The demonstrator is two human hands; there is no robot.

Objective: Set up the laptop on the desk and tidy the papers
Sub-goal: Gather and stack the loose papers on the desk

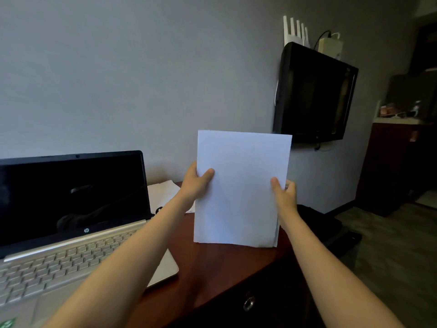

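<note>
Both hands, left hand (197, 183) and right hand (285, 194), pinch the side edges of an upright white paper stack (241, 188) above the reddish-brown wooden desk (224, 263), right of the open silver laptop (71, 223).

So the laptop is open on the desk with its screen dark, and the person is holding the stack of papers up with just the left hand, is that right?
Not quite: both hands hold it. In the head view the left hand pinches the left edge of the stack of papers and the right hand pinches the right edge. The rest stands: the laptop is open on the desk, with its screen dark.
</note>
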